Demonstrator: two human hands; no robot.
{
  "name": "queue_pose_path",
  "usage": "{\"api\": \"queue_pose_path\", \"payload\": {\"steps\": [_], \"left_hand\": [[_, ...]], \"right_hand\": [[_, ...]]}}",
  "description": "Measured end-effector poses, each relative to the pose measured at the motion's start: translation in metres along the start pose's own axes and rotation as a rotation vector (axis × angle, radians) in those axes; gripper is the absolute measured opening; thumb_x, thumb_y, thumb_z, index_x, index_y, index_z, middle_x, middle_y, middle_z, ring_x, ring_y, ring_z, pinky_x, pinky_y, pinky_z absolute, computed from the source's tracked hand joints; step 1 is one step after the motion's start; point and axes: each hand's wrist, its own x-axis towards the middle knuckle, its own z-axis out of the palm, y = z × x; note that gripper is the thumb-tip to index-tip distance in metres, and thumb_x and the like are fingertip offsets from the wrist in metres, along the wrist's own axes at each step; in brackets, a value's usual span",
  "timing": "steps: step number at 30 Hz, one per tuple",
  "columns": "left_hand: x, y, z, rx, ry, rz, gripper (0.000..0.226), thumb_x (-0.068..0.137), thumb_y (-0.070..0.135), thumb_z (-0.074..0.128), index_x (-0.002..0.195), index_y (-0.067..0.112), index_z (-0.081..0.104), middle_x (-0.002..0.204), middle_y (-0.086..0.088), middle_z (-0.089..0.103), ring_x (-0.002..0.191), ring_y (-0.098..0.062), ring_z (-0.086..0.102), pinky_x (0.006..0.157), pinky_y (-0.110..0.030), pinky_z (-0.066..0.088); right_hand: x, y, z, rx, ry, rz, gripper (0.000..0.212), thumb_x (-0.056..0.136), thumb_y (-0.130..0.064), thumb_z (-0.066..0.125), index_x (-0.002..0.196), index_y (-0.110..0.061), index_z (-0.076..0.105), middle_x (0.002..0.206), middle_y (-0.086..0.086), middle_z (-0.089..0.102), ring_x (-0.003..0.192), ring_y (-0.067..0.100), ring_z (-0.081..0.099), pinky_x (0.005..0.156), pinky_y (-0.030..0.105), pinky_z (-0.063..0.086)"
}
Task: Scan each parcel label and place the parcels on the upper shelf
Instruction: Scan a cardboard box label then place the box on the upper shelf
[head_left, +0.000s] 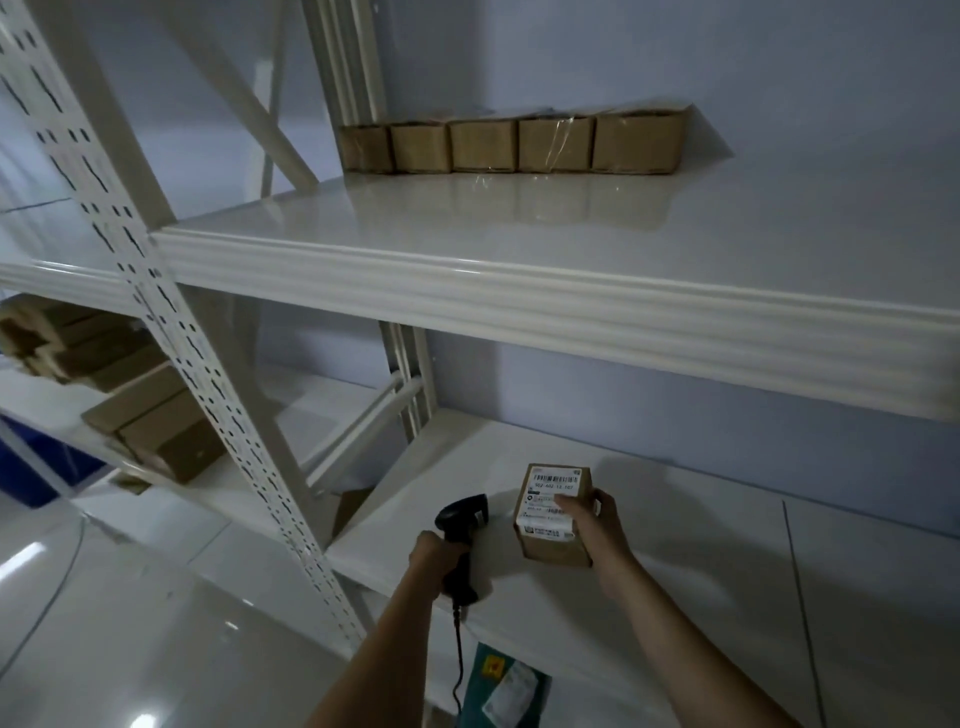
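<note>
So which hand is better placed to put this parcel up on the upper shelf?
The right hand: it already grips the labelled parcel, below the upper shelf. The left hand is occupied holding the barcode scanner.

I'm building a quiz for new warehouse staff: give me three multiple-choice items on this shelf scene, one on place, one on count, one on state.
1. Where is the row of parcels?
A. at the back of the upper shelf
B. on the floor
C. in a blue bin

2. How many parcels are in that row?
A. two
B. five
C. nine

3. What does the left hand grip?
A. nothing
B. a tape roll
C. the black scanner

Answers: 1 A, they line up against the wall; 2 B, five box fronts show; 3 C, fingers wrap its handle while the right hand holds a labelled parcel.
</note>
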Motion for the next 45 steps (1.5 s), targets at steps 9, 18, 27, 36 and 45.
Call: {"api": "queue_pose_path", "payload": {"steps": [9,18,27,36,45], "left_hand": [[0.031,0.0,0.009,0.076,-0.144,0.092,0.048,0.096,0.025,0.055,0.133,-0.004,0.043,0.133,-0.022,0.05,0.121,-0.034,0.052,0.1,-0.039,0.047],[0.023,0.003,-0.024,-0.18,-0.397,0.305,0.007,0.085,-0.008,0.059,0.08,-0.005,0.055,0.07,-0.012,0.054,0.056,-0.02,0.05,0.052,-0.028,0.042],[-0.035,0.024,-0.076,-0.477,-0.638,0.387,0.007,0.09,0.008,0.062,0.092,0.004,0.056,0.066,-0.01,0.051,0.056,-0.023,0.048,0.055,-0.034,0.043],[-0.093,0.063,-0.078,-0.208,-0.432,0.719,0.018,0.084,0.026,0.066,0.09,0.01,0.063,0.061,-0.004,0.055,0.049,-0.017,0.048,0.048,-0.028,0.04],[-0.119,0.078,-0.06,-0.107,-0.373,0.788,0.019,0.08,0.027,0.064,0.073,0.012,0.057,0.057,-0.003,0.053,0.046,-0.017,0.046,0.047,-0.027,0.04]], "right_hand": [[-0.006,-0.003,0.012,0.026,0.146,0.02,0.061,0.085,-0.026,0.078,0.134,-0.015,0.044,0.12,0.012,0.068,0.097,0.03,0.071,0.086,0.049,0.059],[-0.08,0.009,0.023,0.449,0.135,0.182,0.029,0.096,-0.023,0.053,0.12,-0.011,0.066,0.107,0.016,0.076,0.095,0.032,0.072,0.08,0.041,0.057],[-0.115,0.022,0.031,0.38,0.226,-0.102,0.05,0.083,-0.017,0.08,0.128,-0.021,0.058,0.12,0.009,0.073,0.104,0.028,0.073,0.088,0.048,0.058],[-0.126,-0.024,0.016,0.139,0.317,-0.406,0.072,0.076,-0.011,0.087,0.13,-0.028,0.043,0.124,-0.003,0.064,0.111,0.017,0.065,0.075,0.039,0.063],[-0.115,-0.029,0.0,-0.052,0.415,-0.511,0.071,0.07,-0.016,0.09,0.122,-0.034,0.046,0.121,0.001,0.061,0.107,0.021,0.066,0.076,0.051,0.063]]}}
